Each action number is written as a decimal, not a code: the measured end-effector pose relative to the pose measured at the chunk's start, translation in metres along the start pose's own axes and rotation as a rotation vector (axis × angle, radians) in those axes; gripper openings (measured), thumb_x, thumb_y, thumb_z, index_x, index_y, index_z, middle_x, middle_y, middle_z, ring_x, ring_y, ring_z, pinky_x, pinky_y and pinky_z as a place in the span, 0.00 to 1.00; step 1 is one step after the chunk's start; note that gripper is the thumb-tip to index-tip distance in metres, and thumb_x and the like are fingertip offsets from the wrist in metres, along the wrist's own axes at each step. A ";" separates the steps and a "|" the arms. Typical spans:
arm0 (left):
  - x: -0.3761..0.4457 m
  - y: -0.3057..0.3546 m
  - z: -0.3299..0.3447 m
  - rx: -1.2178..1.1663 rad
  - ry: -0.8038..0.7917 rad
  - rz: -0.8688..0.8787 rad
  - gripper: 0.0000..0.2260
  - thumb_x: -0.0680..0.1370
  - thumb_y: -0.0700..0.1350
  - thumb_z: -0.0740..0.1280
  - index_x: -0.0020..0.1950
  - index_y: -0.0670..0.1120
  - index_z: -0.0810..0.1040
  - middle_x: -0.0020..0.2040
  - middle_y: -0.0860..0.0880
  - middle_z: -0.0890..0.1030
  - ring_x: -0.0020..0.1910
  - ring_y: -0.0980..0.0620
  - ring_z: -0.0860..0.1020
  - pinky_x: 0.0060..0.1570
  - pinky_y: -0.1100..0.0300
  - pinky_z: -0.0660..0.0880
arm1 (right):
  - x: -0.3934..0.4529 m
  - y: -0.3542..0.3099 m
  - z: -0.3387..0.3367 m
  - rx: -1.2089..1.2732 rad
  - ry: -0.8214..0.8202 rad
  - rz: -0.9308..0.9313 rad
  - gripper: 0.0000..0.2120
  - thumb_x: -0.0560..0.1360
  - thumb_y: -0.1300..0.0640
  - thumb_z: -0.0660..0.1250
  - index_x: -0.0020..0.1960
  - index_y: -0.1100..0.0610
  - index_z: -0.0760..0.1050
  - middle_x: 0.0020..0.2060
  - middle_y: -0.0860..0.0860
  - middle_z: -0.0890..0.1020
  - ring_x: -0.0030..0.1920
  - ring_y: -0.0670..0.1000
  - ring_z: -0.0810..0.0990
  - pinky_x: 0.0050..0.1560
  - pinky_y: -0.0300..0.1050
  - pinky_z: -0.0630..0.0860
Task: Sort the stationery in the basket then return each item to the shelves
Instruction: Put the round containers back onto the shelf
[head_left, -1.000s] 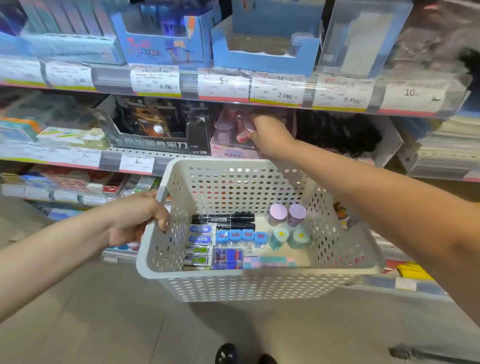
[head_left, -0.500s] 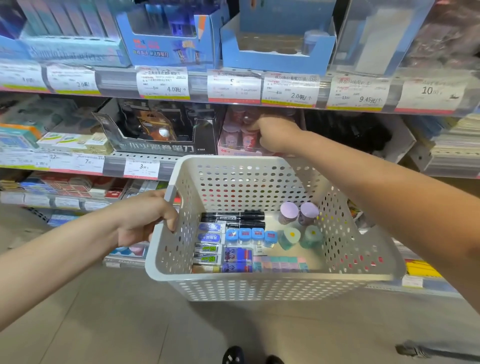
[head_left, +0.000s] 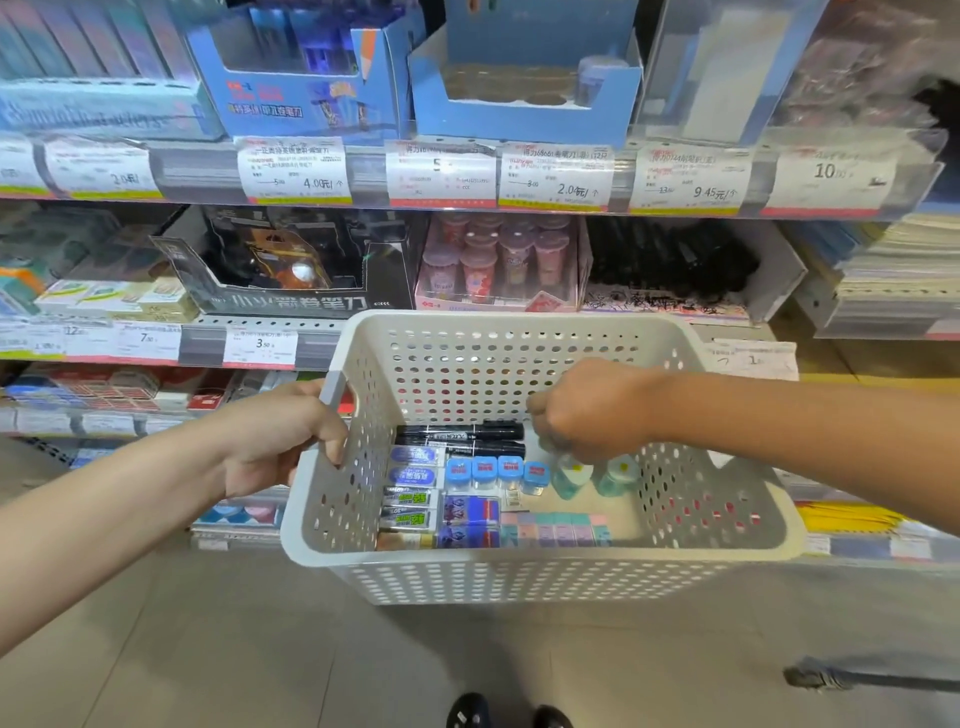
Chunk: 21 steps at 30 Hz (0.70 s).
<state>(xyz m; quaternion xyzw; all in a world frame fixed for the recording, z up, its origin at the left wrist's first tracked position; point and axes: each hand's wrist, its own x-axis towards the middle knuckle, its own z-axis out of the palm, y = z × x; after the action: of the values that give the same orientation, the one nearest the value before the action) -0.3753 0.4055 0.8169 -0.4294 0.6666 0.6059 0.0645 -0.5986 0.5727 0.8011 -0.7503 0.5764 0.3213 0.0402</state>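
I hold a white perforated basket in front of the shelves. My left hand grips its left handle. My right hand is down inside the basket, fingers curled over the back right spot where purple-lidded cups stand; they are hidden under it. Also in the basket are two black markers, boxed erasers, several small blue sharpeners, two teal cups and a row of pastel erasers. A pink display box of similar lidded cups stands on the middle shelf just behind the basket.
The shelves carry a black sharpener carton, blue cartons above, a tray of black pens and price tags along the rails. Stacked notebooks sit at right. Tiled floor and my shoes are below.
My right hand left the pink display box on the shelf and came down into the basket over the purple-lidded cups. My left hand kept its grip on the basket handle.
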 end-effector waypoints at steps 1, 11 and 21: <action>0.000 0.000 0.000 0.005 -0.004 0.001 0.27 0.54 0.32 0.62 0.53 0.42 0.76 0.36 0.39 0.77 0.36 0.43 0.74 0.46 0.50 0.69 | 0.006 0.001 0.004 -0.063 -0.057 0.005 0.11 0.78 0.56 0.57 0.53 0.58 0.77 0.54 0.52 0.74 0.38 0.51 0.75 0.31 0.43 0.69; -0.002 0.001 0.000 -0.021 -0.036 0.018 0.32 0.48 0.33 0.65 0.54 0.41 0.77 0.40 0.37 0.77 0.39 0.42 0.74 0.46 0.52 0.68 | 0.022 0.012 0.007 -0.209 -0.074 -0.014 0.06 0.74 0.62 0.64 0.48 0.59 0.79 0.53 0.51 0.74 0.47 0.54 0.78 0.34 0.43 0.67; 0.000 -0.001 0.000 -0.051 -0.002 0.005 0.31 0.54 0.32 0.62 0.57 0.40 0.75 0.37 0.38 0.74 0.32 0.45 0.72 0.40 0.55 0.68 | -0.011 0.038 -0.021 0.917 0.668 0.283 0.11 0.68 0.56 0.68 0.49 0.58 0.77 0.36 0.48 0.78 0.36 0.46 0.77 0.36 0.37 0.74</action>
<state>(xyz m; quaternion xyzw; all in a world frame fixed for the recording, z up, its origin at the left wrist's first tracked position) -0.3744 0.4054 0.8158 -0.4285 0.6521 0.6232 0.0530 -0.6243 0.5602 0.8348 -0.6327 0.7325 -0.2127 0.1337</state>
